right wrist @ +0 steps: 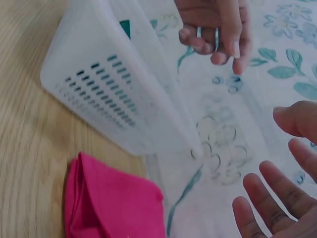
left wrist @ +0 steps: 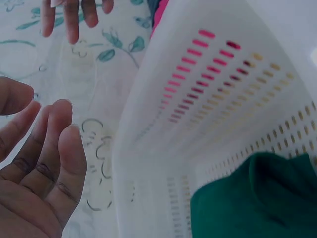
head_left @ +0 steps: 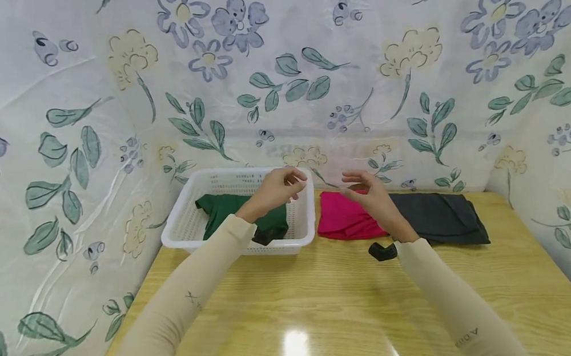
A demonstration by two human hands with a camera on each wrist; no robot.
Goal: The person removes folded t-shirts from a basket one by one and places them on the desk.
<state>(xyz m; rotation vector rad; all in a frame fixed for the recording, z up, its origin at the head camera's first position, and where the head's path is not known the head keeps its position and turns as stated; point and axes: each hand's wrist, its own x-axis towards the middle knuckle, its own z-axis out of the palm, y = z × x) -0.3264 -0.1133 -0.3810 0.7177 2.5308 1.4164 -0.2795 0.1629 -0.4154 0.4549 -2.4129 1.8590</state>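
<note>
My left hand (head_left: 277, 190) hovers above the right part of a white perforated basket (head_left: 175, 237), its fingers loosely bent around nothing. In the basket lies a dark green cloth (head_left: 223, 208), partly hidden by my left forearm; its folds also show in the left wrist view (left wrist: 237, 208). My right hand (head_left: 370, 195) is raised over a folded bright pink cloth (head_left: 338, 219), fingers spread and holding nothing. The two palms face each other across a gap. Right of the pink cloth sits a folded dark grey cloth (head_left: 439, 217), partly behind my right wrist.
A small black object (head_left: 382, 252) lies on the wooden table (head_left: 287, 298) beside my right wrist. A floral sheet (head_left: 280, 127) hangs behind the table and along both sides. The basket stands at the back left, next to the pink cloth.
</note>
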